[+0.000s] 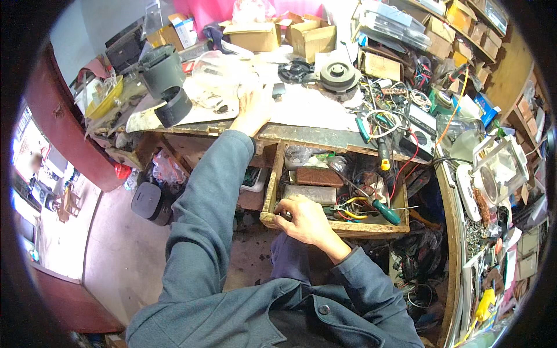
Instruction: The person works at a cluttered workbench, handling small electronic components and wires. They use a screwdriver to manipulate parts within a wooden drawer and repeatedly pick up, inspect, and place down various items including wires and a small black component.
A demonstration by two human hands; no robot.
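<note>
My left hand [253,109] reaches onto the bright bench top [313,119], fingers bent at a pale thing washed out by glare, beside a clear plastic piece [210,68]. My right hand [299,217] grips the front left corner of an open wooden drawer [365,227]. The drawer holds a brown block [318,177], a grey block [310,194], yellow-handled pliers [351,210] and a green-handled screwdriver [384,211]. Left of my left hand stand dark grey cylinders [162,72]; to the right are a black disc part [293,71] and a grey round housing [336,75].
Tools and cables [383,119] crowd the bench's right part. Cardboard boxes [313,40] line the back. A cluttered side shelf [487,232] runs down the right. A dark bin [151,203] stands on the floor at left; a person [36,165] is seen through the doorway.
</note>
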